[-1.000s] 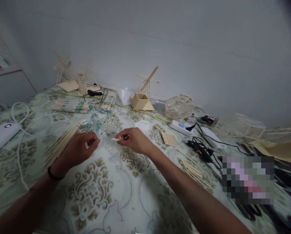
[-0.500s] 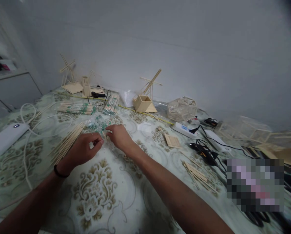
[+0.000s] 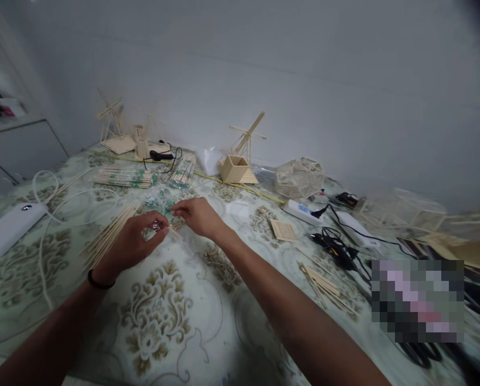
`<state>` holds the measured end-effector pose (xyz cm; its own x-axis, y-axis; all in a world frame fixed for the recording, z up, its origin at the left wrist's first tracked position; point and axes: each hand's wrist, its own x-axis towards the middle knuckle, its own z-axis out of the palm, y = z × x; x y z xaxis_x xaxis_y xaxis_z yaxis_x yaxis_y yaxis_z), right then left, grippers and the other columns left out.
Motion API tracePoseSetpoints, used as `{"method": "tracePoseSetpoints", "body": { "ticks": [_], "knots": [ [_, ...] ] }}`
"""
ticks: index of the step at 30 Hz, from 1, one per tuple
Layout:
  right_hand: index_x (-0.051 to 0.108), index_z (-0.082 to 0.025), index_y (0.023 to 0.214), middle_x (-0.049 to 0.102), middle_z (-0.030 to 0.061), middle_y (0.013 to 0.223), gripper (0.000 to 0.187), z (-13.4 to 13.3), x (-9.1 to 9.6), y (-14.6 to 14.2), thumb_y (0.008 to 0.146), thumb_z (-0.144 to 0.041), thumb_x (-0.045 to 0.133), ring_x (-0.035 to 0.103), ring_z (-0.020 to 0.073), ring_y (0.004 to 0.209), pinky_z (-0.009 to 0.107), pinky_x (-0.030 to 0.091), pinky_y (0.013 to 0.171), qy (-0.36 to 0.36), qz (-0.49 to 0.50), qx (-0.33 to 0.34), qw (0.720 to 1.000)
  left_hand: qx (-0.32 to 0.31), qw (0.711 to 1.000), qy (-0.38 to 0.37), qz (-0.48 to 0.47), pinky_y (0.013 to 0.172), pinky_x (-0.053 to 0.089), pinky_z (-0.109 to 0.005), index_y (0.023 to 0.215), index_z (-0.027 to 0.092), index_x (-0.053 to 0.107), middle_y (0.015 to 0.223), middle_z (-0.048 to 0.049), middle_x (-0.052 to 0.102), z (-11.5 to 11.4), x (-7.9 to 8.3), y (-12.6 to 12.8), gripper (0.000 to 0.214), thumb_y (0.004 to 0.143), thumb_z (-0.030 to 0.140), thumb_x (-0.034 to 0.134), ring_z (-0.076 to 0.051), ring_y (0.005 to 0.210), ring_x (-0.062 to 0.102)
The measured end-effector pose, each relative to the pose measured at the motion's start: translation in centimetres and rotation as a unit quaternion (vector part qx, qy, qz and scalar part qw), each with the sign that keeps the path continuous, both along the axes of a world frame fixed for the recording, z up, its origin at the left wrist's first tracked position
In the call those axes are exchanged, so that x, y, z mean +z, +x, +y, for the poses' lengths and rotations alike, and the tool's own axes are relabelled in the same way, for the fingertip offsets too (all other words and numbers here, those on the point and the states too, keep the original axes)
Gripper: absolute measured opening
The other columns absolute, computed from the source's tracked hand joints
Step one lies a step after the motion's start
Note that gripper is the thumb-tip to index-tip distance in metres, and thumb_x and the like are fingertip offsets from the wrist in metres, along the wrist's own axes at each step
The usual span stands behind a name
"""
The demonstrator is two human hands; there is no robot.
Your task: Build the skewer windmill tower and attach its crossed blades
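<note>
My left hand (image 3: 133,241), with a dark band at its wrist, is curled with thumb and fingertips pinched together. Close to it, my right hand (image 3: 197,216) has its fingers bent into a pinch. A short pale stick end seems to show between the hands, but what either one grips is too small and blurred to name. Just beyond them lies a crumpled clear wrapper with green print (image 3: 158,199). Loose thin wooden sticks (image 3: 113,230) are spread beside and partly behind my left hand. Two wrapped packs of sticks, one lying flat (image 3: 123,177) and one angled (image 3: 183,170), rest farther back.
Wooden windmill models (image 3: 235,170) stand along the wall, with a wooden lattice frame (image 3: 298,179) to their right. On the right are a power strip (image 3: 302,212), a black glue gun (image 3: 338,252), a small wooden panel (image 3: 283,230) and more sticks (image 3: 328,289). A white device (image 3: 10,231) with cable lies left.
My right hand has moved slightly up and left, and its fingers have drawn closer together. My left hand has shifted slightly upward, still pinched. The view has shifted slightly.
</note>
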<state>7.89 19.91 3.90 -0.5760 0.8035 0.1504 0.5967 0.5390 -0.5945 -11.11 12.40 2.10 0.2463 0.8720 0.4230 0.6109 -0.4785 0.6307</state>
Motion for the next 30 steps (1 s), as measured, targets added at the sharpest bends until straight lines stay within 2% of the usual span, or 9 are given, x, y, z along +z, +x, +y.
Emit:
{"method": "tracePoseSetpoints", "body": {
  "ticks": [5, 8, 13, 16, 19, 23, 25, 27, 30],
  "knots": [
    [0.077, -0.019, 0.118, 0.08, 0.0063, 0.113, 0.049, 0.5, -0.7, 0.3, 0.086, 0.007, 0.051, 0.075, 0.0177, 0.108, 0.03, 0.057, 0.096, -0.096, 0.129, 0.049, 0.986, 0.005, 1.0, -0.02, -0.001, 0.078, 0.052, -0.025, 0.086, 0.021, 0.068, 0.083, 0.0008, 0.074, 0.2, -0.1, 0.1, 0.017, 0.092, 0.036, 0.062, -0.015, 0.077, 0.068],
    [0.077, -0.017, 0.116, 0.078, 0.0088, 0.119, 0.047, 0.6, -0.4, 0.5, 0.082, 0.009, 0.058, 0.073, 0.0194, 0.111, 0.031, 0.056, 0.098, -0.043, 0.115, 0.042, 0.992, 0.004, 1.0, -0.023, -0.009, 0.078, 0.052, -0.025, 0.085, 0.021, 0.069, 0.083, 0.0006, 0.074, 0.2, 0.0, 0.2, 0.018, 0.092, 0.037, 0.062, -0.016, 0.078, 0.068],
    [0.08, -0.011, 0.092, 0.08, 0.0106, 0.094, 0.009, 0.5, 0.4, 0.8, 0.086, -0.008, 0.074, 0.074, 0.019, 0.088, 0.027, 0.054, 0.084, 0.037, 0.053, 0.005, 0.998, 0.01, 0.999, -0.031, -0.013, 0.079, 0.053, -0.026, 0.085, 0.022, 0.069, 0.084, 0.0008, 0.075, 0.1, 0.0, 0.1, 0.018, 0.092, 0.037, 0.062, -0.016, 0.078, 0.068],
    [0.08, -0.012, 0.101, 0.081, 0.009, 0.095, 0.02, 0.2, 0.3, 1.0, 0.094, -0.007, 0.061, 0.074, 0.0177, 0.089, 0.028, 0.051, 0.087, 0.044, 0.043, 0.029, 0.998, 0.012, 0.999, -0.035, -0.007, 0.081, 0.053, -0.027, 0.088, 0.022, 0.07, 0.087, 0.0004, 0.076, 0.2, -0.1, 0.0, 0.019, 0.091, 0.039, 0.062, -0.017, 0.081, 0.068],
    [0.076, -0.014, 0.114, 0.08, 0.0069, 0.102, 0.042, -0.7, 0.4, 1.8, 0.087, 0.006, 0.05, 0.073, 0.0156, 0.091, 0.026, 0.051, 0.089, 0.067, 0.061, 0.018, 0.996, 0.041, 0.998, -0.04, -0.002, 0.081, 0.053, -0.028, 0.089, 0.023, 0.07, 0.088, -0.0001, 0.077, 0.4, -0.6, -0.1, 0.02, 0.091, 0.041, 0.061, -0.018, 0.081, 0.069],
    [0.077, -0.014, 0.091, 0.078, 0.0043, 0.089, 0.033, -3.4, -0.1, 3.0, 0.08, 0.003, 0.051, 0.071, 0.0159, 0.084, 0.025, 0.053, 0.084, 0.12, 0.103, -0.018, 0.987, 0.118, 0.993, -0.025, -0.002, 0.083, 0.054, -0.029, 0.088, 0.023, 0.069, 0.088, -0.0015, 0.077, 1.1, -1.7, -0.5, 0.022, 0.089, 0.044, 0.061, -0.02, 0.084, 0.071],
    [0.077, -0.015, 0.092, 0.078, 0.0039, 0.091, 0.034, -5.1, -1.5, 3.0, 0.08, 0.002, 0.051, 0.072, 0.0159, 0.087, 0.025, 0.054, 0.087, 0.111, 0.085, 0.041, 0.989, 0.144, 0.989, -0.024, -0.011, 0.083, 0.054, -0.029, 0.089, 0.023, 0.069, 0.091, -0.0021, 0.078, 1.5, -2.2, -0.7, 0.022, 0.087, 0.044, 0.061, -0.02, 0.086, 0.072],
    [0.075, -0.012, 0.111, 0.077, 0.0087, 0.114, 0.042, -6.4, -3.5, 2.6, 0.079, 0.002, 0.052, 0.071, 0.0188, 0.107, 0.028, 0.053, 0.1, 0.107, 0.024, 0.132, 0.985, 0.155, 0.987, -0.026, -0.014, 0.084, 0.055, -0.028, 0.09, 0.024, 0.07, 0.093, -0.0022, 0.079, 1.7, -2.4, -0.7, 0.022, 0.086, 0.043, 0.061, -0.02, 0.086, 0.072],
    [0.063, -0.004, 0.135, 0.061, 0.0171, 0.147, 0.05, -7.5, -6.3, 1.9, 0.087, -0.001, 0.053, 0.055, 0.0241, 0.138, 0.035, 0.042, 0.118, 0.134, -0.083, 0.207, 0.966, 0.167, 0.985, -0.03, -0.012, 0.083, 0.055, -0.028, 0.089, 0.024, 0.07, 0.092, -0.0017, 0.08, 1.8, -2.3, -0.7, 0.022, 0.085, 0.044, 0.061, -0.02, 0.083, 0.072]
  ]
}}
